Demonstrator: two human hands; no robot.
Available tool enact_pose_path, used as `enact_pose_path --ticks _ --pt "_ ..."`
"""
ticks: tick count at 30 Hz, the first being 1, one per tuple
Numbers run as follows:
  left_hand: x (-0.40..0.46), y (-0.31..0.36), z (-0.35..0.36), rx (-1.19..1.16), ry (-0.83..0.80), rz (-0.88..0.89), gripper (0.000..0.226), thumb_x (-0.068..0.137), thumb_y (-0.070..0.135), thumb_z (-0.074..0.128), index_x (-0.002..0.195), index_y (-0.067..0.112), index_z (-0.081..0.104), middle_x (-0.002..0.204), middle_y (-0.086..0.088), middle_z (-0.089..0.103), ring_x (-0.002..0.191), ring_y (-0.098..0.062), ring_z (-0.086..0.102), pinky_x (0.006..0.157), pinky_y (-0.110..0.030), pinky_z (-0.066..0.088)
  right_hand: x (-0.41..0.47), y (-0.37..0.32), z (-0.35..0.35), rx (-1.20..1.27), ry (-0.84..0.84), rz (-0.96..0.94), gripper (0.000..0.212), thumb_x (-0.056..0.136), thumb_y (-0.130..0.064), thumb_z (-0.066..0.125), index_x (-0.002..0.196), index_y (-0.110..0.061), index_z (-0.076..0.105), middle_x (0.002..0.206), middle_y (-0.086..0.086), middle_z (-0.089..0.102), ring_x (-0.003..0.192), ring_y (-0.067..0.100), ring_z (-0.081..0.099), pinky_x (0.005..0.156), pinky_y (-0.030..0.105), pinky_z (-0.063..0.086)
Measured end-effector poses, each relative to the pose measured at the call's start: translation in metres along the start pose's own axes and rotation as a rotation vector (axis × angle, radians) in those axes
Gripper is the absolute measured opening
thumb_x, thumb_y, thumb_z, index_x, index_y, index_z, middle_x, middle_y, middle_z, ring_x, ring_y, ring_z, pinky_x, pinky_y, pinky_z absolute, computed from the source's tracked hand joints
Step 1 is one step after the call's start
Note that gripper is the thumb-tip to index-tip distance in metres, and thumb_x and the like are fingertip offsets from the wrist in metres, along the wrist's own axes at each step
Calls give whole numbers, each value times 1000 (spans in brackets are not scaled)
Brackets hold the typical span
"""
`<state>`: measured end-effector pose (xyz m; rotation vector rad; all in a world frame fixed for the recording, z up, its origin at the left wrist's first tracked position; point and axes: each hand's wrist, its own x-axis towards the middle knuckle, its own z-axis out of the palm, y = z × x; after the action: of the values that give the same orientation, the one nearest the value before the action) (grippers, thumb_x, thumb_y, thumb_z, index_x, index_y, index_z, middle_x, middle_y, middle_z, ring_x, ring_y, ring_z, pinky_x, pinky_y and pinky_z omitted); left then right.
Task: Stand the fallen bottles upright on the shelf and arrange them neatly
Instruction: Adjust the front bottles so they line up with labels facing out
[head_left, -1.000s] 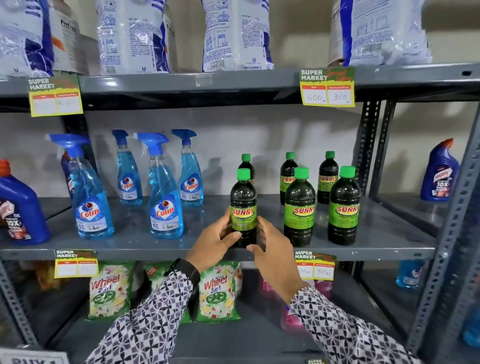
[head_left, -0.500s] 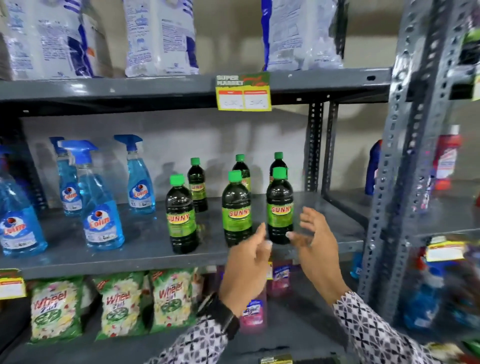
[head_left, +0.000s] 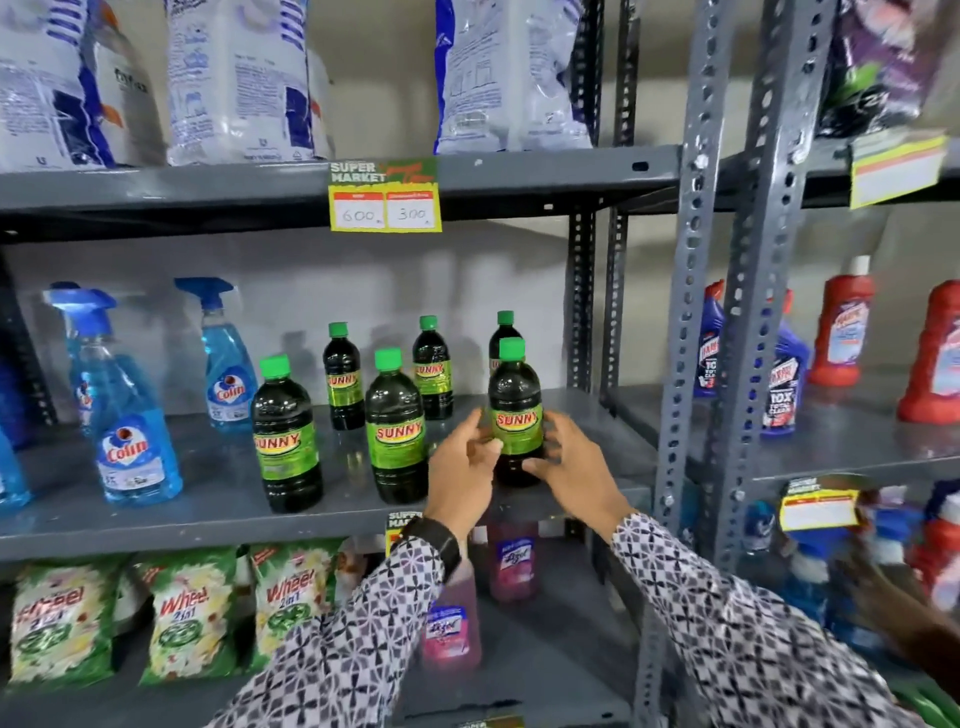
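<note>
Both hands (head_left: 519, 467) cup upright bottle (head_left: 514, 410); base hidden.

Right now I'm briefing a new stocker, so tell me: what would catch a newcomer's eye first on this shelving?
Both hands, left and right, cup the rightmost front Sunny bottle at the middle shelf's front edge. Five more green-capped Sunny bottles stand upright beside and behind it, with blue Colin sprays at left. Above hangs a yellow price tag reading 600 and 300.
</note>
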<state>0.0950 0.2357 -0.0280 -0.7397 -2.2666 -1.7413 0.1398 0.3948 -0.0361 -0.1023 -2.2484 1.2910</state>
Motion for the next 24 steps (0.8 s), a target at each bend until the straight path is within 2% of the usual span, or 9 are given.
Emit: enact_pose_path --ticks 2,4,9,15,17,19,20,22,24 --pt "3 4 4 -61 -84 10 60 96 10 64 151 18 41 115 5 65 97 -7 61 82 -5 48 2 8 -13 15 -35 6 72 88 7 75 151 -15 46 130 -1 64 124 16 62 114 38 48" --pt "5 2 8 -94 -130 26 59 92 5 68 145 20 48 117 2 65 101 -12 63 85 -9 50 2 15 -20 41 -71 3 76 89 8 74 154 -19 43 137 -1 62 130 18 60 116 43 47" --pt "3 -7 12 -193 -179 30 52 90 4 70 134 24 51 131 -2 64 110 3 65 89 -16 53 -1 26 -22 92 -75 -21 80 87 8 75 155 -22 43 137 -6 63 134 15 59 117 40 47" --pt "6 -13 16 -236 -177 29 54 90 4 70 136 21 49 132 -7 65 120 -14 65 92 -19 54 -2 28 -22 61 -64 -31 81 90 6 73 157 -24 40 139 -7 62 134 12 59 118 42 46" --pt "5 -13 17 -238 -181 33 54 89 3 70 135 23 50 131 -7 66 120 -15 66 92 -20 54 -5 26 -23 44 -71 -29 80 91 5 73 157 -25 39 135 -14 62 127 0 61 116 34 47" --pt "3 -11 14 -250 -184 26 54 89 3 71 133 26 52 129 -6 68 117 -12 68 92 -20 54 -11 22 -22 2 -70 -37 80 92 4 72 159 -22 38 128 -26 59 116 -17 59 108 15 47" --pt "1 -10 12 -252 -189 27 55 88 3 72 133 28 52 129 -5 68 114 -8 68 91 -19 54 -16 22 -21 -3 -46 -52 80 92 2 73 159 -22 38 129 -26 58 117 -18 58 107 15 46" --pt "-4 -6 3 -228 -182 33 56 88 6 73 133 32 54 129 0 67 111 -3 68 93 -21 55 -26 21 -19 -72 111 -94 73 92 -7 77 155 -22 43 136 -12 61 125 -1 60 110 32 51" --pt "-14 -3 -13 -199 -111 34 50 90 11 73 133 32 59 130 4 67 112 -2 68 98 -28 56 -37 14 -16 -144 296 -144 53 92 -13 77 141 -21 56 124 -4 62 110 6 63 99 41 57"
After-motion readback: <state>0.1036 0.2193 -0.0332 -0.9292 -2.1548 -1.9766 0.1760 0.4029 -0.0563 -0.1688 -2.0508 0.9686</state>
